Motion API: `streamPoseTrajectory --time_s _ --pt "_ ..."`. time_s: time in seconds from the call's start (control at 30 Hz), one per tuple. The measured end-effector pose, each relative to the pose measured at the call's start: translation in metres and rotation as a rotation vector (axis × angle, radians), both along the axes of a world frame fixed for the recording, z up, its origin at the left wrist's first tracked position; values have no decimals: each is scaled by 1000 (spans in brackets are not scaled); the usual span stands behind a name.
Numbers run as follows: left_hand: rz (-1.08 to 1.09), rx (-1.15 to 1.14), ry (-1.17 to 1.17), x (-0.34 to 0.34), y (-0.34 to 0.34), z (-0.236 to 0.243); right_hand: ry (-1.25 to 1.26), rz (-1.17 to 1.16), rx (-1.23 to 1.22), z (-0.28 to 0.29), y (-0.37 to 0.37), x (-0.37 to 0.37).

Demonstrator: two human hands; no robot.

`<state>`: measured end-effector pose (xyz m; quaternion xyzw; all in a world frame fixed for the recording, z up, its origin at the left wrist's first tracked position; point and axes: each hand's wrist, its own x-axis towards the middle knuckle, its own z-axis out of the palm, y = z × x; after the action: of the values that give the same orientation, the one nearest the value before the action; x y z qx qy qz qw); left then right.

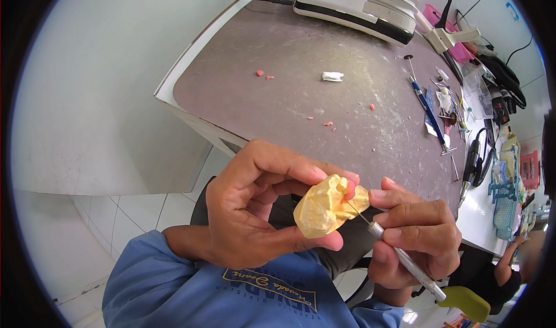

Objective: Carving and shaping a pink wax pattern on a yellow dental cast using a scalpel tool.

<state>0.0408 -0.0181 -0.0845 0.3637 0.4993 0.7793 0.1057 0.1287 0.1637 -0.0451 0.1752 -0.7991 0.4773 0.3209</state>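
Observation:
My left hand (pixel 255 203) grips a yellow plaster dental cast (pixel 319 213) between thumb and fingers, above my lap and in front of the table's near edge. A small bit of pink material (pixel 350 190) shows on the cast's upper side. In my right hand (pixel 414 232) is a slim dental probe (pixel 408 263) with a silver knurled handle, held like a pen. Its thin tip points into the cast near the pink bit; whether it touches is hard to tell. My right fingertips are close to the cast's right edge.
Pink crumbs (pixel 328 123) and a small white roll (pixel 332 77) lie on the brown tabletop (pixel 231 96). A white machine with a ribbed hose (pixel 353 9) stands at the back. To the right are a blue pen-like tool (pixel 427 108), several burs, a black handpiece (pixel 472 163) and a teal basket (pixel 505 209).

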Motion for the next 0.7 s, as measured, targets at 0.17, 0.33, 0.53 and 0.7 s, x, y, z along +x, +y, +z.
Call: streamPoseTrajectory --time_s 0.17,0.33,0.53,0.7 --pt "-2 18 -7 0 0 -1 10 0 10 -1 0 0" --pt "-1 13 -12 1 1 0 7 -1 -12 0 0 1" --pt "6 -1 9 0 0 0 4 -8 6 2 -2 0" --pt "15 -15 61 -2 -1 0 9 -22 -17 0 -3 -1"
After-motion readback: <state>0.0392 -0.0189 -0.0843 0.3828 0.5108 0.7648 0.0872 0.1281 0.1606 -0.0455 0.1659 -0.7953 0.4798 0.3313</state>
